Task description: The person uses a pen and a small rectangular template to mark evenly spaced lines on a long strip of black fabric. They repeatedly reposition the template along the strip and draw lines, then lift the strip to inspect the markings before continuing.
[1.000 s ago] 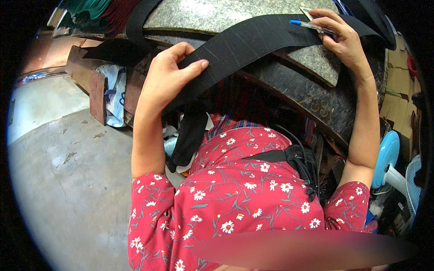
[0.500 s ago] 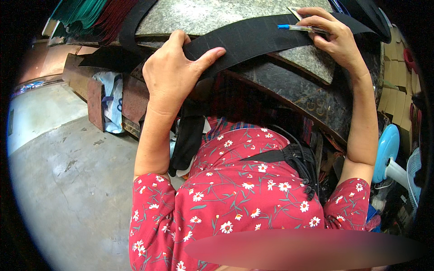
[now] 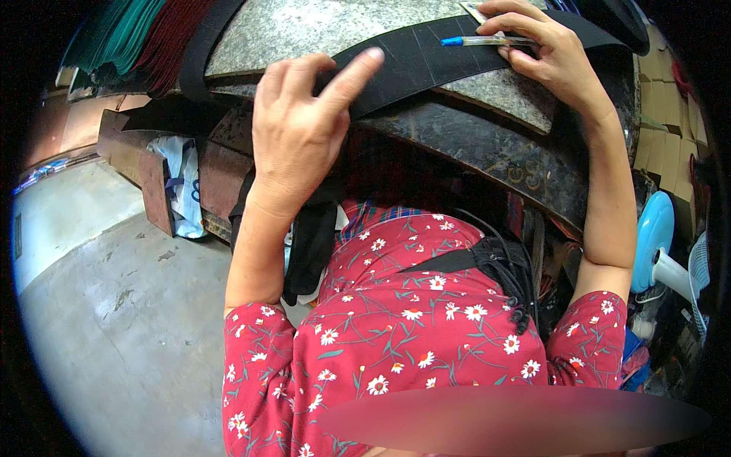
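Half of black strip hidden under left hand.

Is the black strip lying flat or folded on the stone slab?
Flat where visible: the strip is spread across the slab, right hand pinning a pen on it. Its left end is hidden behind the left hand.

A white-and-blue printed bag sits low at left beside brown boards.

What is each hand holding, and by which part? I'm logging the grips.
The right hand holds a blue-capped pen by its rear end. The left hand presses the black strip, gripping nothing.
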